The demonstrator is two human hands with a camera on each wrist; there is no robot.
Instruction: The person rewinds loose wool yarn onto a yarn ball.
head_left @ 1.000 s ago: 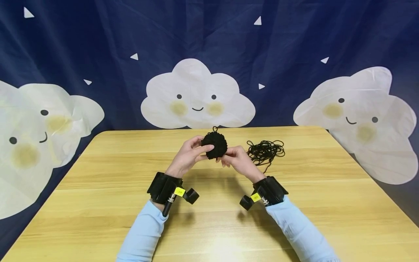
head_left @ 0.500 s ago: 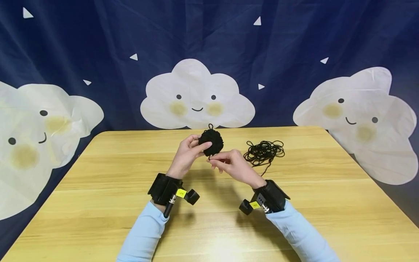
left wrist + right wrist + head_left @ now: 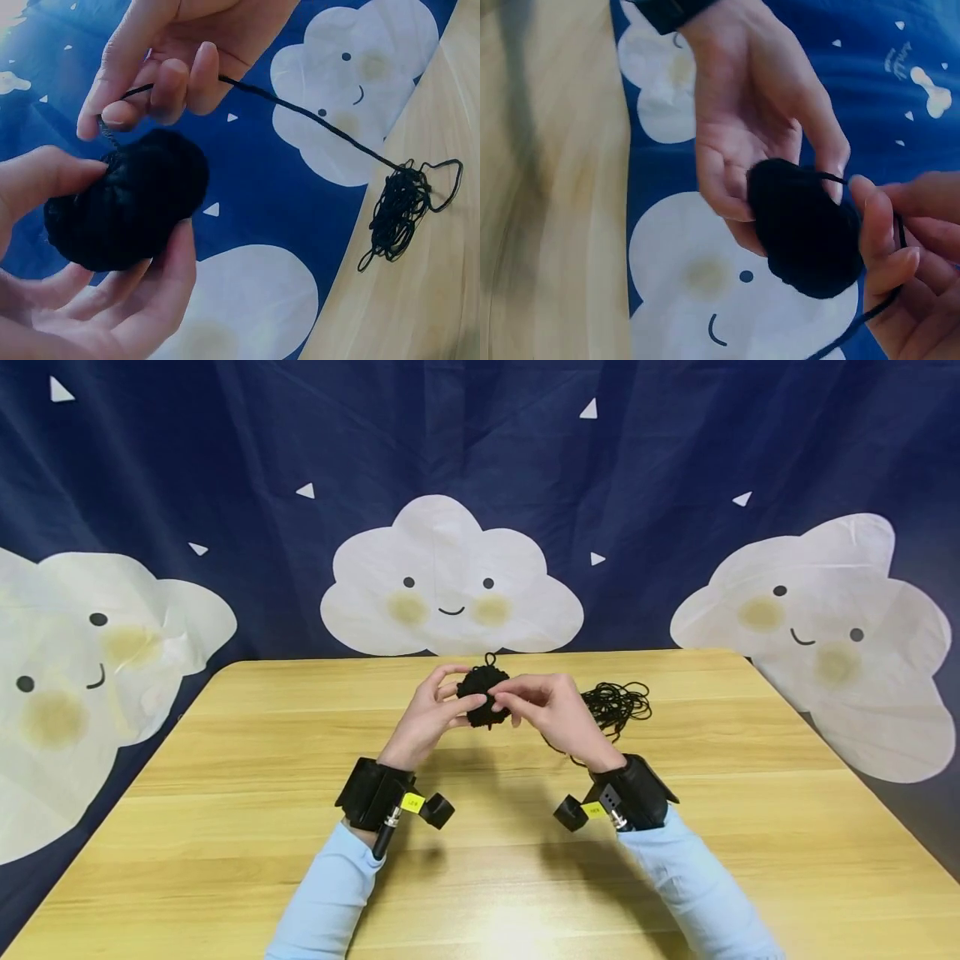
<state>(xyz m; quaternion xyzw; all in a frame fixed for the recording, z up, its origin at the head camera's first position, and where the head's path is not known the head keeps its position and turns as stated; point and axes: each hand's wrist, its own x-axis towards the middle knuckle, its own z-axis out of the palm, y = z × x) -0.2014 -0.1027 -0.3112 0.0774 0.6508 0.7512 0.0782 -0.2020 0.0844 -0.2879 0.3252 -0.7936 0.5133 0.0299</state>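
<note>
A black ball of yarn point(image 3: 477, 680) is held up over the table's far part in my left hand point(image 3: 418, 720). In the left wrist view, the thumb presses the near side of the yarn ball point(image 3: 142, 202) and the fingers curl under it. My right hand point(image 3: 561, 717) pinches the yarn strand point(image 3: 315, 118) close to the ball, thumb against fingertips. From there the strand passes over its fingers and runs to a loose tangle of black yarn point(image 3: 621, 703) lying on the table. A small loop point(image 3: 491, 658) sticks up from the ball's top.
The light wooden table point(image 3: 480, 860) has its far edge just behind the hands. Beyond it hangs a dark blue curtain point(image 3: 480, 435) printed with white clouds. Each wrist wears a black band with a camera, such as the left band point(image 3: 372, 795).
My right hand first drew the strand down below the ball, then lifted it up to the ball's near right side. The left hand keeps its grip, and the ball has shifted slightly.
</note>
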